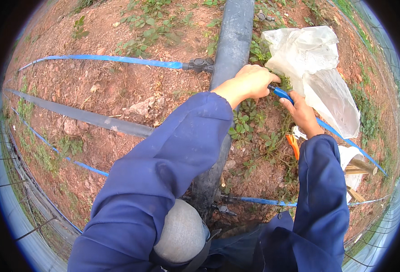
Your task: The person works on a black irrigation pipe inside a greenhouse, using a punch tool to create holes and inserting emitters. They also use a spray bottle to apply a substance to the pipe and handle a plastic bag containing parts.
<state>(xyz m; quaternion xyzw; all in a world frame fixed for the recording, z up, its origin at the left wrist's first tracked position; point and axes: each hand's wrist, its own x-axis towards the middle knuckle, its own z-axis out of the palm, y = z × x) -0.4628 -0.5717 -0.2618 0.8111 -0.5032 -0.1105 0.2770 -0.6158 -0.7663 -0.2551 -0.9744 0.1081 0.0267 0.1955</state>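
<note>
A thick black pipe (234,34) runs from the far edge toward me, partly under my left sleeve. Just right of it, my left hand (253,82) is closed around a black fitting (271,88), most of which its fingers hide. Into the end of a flat blue hose (281,94) goes that fitting. My right hand (303,113) is wrapped round the hose a little behind this end, thumb on top. From there the hose trails away to the right. Left of the pipe, another blue hose (118,59) joins it through a black valve (200,65).
A crumpled clear plastic bag (306,50) lies beyond my right hand. Near my right forearm are an orange-handled object (292,146) and a white container (350,156) with wooden sticks (362,166). Closer in, a blue hose (263,201) meets another black valve (225,210). Weeds dot the reddish soil.
</note>
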